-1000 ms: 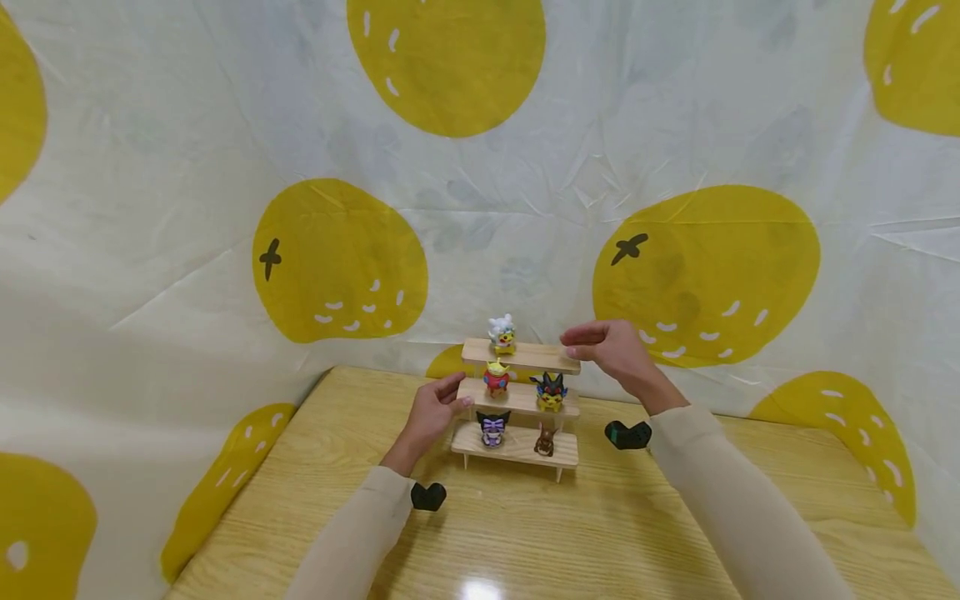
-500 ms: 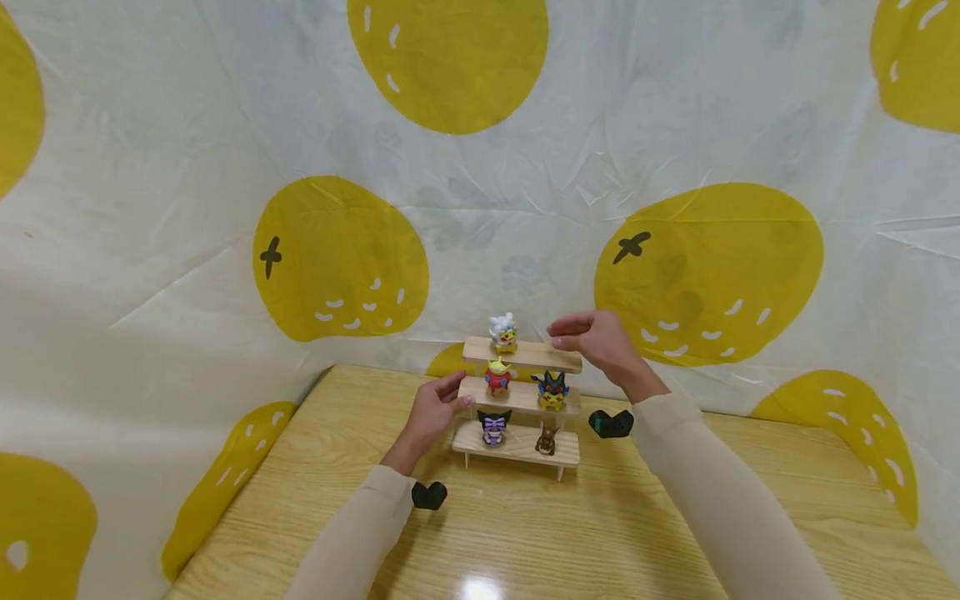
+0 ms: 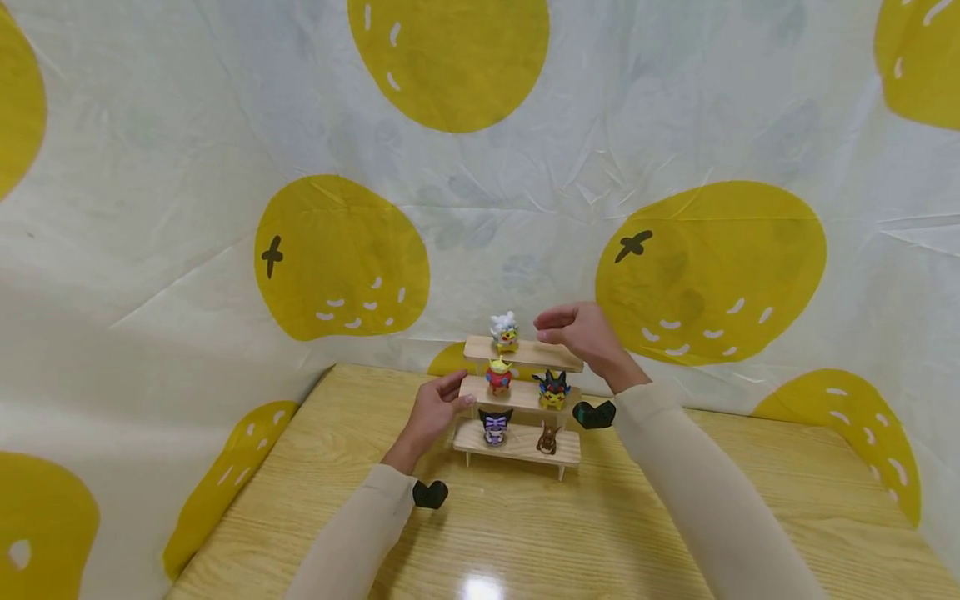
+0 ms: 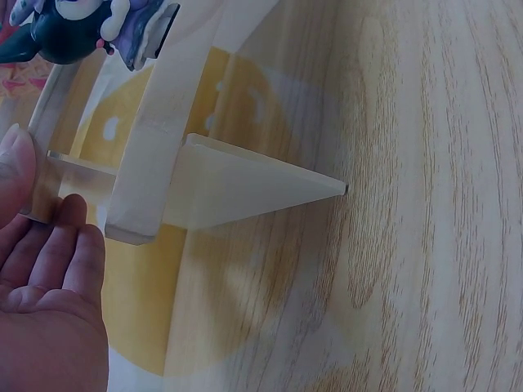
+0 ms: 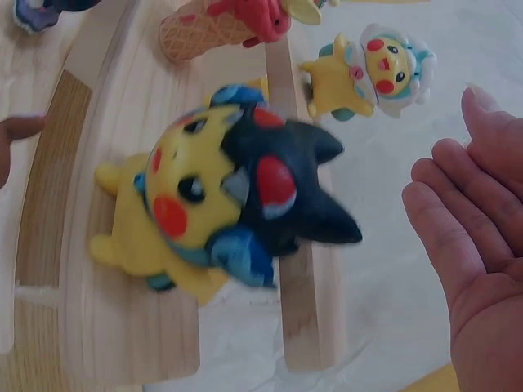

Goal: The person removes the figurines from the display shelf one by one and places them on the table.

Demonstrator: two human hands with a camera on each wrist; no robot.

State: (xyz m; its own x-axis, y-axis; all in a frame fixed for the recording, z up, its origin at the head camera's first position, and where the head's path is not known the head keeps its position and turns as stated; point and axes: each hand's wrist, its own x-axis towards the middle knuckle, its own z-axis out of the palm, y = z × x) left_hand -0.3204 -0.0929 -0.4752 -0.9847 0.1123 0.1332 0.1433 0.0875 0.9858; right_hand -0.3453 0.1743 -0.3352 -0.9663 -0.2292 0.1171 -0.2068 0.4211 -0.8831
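Note:
A three-tier wooden display stand (image 3: 519, 447) holds several small figurines. My left hand (image 3: 432, 410) pinches the left end of its middle shelf (image 4: 42, 184), thumb above and fingers below. On the top shelf is a yellow figurine in a fluffy white hood (image 3: 505, 333). My right hand (image 3: 587, 333) is beside it, above the shelf's right part, with fingers extended and a gap to the figurine in the right wrist view. Below stand a red figurine with a waffle-cone body (image 5: 192, 31) and a yellow one in a black hood (image 5: 192, 188).
The bottom shelf carries a black-and-purple figurine (image 3: 494, 428) and a brown one (image 3: 547, 438). Under the stand is a wood-grain table (image 3: 525, 533). A white curtain (image 3: 510, 175) with large yellow fruit prints hangs behind and at the sides.
My right hand has moved left and slightly up, over the top shelf toward the white-hooded figurine. The left hand has stayed at the middle shelf's end.

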